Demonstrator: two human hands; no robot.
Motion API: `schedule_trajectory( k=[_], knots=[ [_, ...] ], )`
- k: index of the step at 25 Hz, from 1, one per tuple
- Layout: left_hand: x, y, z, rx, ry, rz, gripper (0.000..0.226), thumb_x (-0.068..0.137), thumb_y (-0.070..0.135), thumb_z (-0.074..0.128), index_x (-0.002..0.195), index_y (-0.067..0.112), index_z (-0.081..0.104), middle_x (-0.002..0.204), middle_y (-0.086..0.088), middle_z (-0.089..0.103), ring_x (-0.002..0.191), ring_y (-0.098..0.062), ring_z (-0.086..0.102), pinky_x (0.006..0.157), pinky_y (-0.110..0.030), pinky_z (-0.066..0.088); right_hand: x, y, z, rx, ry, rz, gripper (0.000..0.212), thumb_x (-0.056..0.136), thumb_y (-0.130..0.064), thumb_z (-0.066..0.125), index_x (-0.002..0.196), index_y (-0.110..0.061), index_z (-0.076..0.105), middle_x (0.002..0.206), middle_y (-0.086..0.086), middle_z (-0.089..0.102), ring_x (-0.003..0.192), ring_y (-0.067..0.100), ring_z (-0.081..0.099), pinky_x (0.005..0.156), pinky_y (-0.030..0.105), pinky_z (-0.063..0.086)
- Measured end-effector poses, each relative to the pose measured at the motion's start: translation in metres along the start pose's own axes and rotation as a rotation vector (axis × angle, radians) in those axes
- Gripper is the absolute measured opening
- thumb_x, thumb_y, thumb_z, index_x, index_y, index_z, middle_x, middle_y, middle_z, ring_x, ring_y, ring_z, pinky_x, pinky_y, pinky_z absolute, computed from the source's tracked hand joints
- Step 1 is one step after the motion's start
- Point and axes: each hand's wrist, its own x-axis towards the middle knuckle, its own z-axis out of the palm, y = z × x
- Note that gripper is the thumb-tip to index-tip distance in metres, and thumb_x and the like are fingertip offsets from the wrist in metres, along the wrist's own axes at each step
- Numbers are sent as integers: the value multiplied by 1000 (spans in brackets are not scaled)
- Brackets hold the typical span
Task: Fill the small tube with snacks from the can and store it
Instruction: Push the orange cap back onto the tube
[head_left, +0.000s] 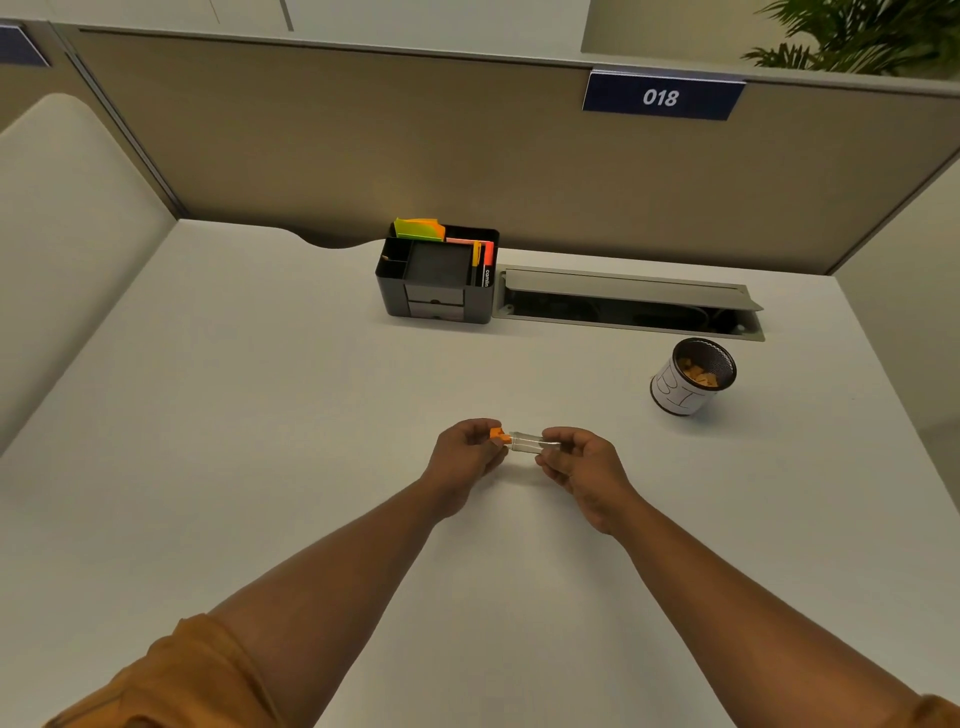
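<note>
Bare desk (291, 415) btwn hands and can (693, 376); organizer (436, 280) prob. clear, far back.

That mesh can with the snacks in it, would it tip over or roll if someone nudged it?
The can probably slides rather than tips: it stands upright and looks squat. It is likely light, being mesh with only a low layer of snacks. Knocked over, its round wall would probably roll across the smooth table.
</note>
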Motion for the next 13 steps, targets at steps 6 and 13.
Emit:
schedule_trajectory(
  k=[6,13],
  knots=[
    [-3,6,-8,56,-56,-20,16,93,0,67,106,8,71,106,-17,70,94,-26,69,89,-31,59,-4,-2,2,-62,-36,-39,28,84,8,71,102,-12,73,109,16,69,101,34,69,93,41,58],
    [-4,8,-13,147,-41,-88,36,94,37,69,92,2,76,80,-12,71,70,-20,67,73,-28,61,-6,-4,2,-113,-60,-72,29,82,6,74,99,-17,75,109,8,72,98,24,69,95,41,57]
  ],
)
